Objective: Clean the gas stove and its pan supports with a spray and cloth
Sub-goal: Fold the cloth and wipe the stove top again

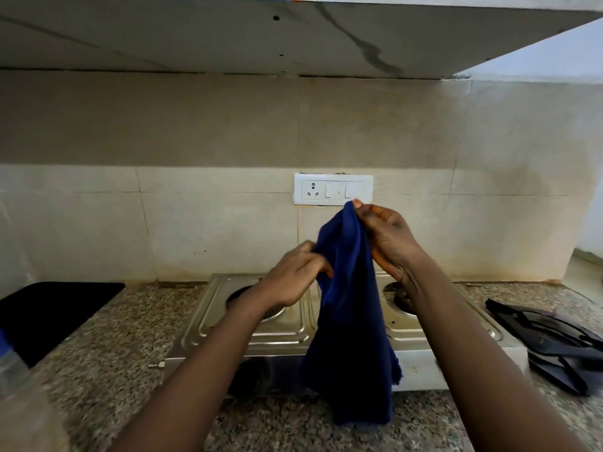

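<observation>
Cloth preparation above the stove. You hold the dark blue cloth (350, 308) raised over the middle of the gas stove (284, 324); your right hand (388, 239) pinches its top corner between thumb and fingertips, just below the wall socket plate (333, 189); your left hand (298, 275) grips the cloth's left edge lower down, fingers curled into the fabric; the rest hangs free between your forearms, its lower hem reaching down in front of the stove's front face.

To do this step well, draw the two hands apart until the cloth opens flat; then fold it into a pad that fills one palm, so a fresh face is ready for each pass; keep the hanging end from trailing into the burner wells.

The stove top lies below and behind both hands, its wells bare; the pan supports (554, 347) are stacked on the counter (124, 347) to the right of the stove, well apart from your right hand; a clear bottle (13, 370), blurred, possibly the spray, stands at the left edge, well apart from your left hand.
</observation>
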